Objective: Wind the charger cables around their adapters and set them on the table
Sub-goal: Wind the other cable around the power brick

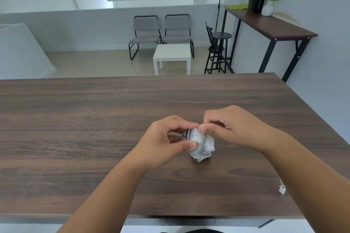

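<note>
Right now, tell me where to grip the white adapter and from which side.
Grip the white adapter across its two flat sides at the bare end, coming from the right. The grey cable is wrapped round its middle and the left hand already holds the prong end, so that end is probably the only free flat surface. The right hand pinches the cable at the top.

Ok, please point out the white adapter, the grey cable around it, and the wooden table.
white adapter (207,143), head view, on its bare right side.
grey cable (199,148), head view, on the wound loops.
wooden table (75,128), head view, on bare top.
</note>
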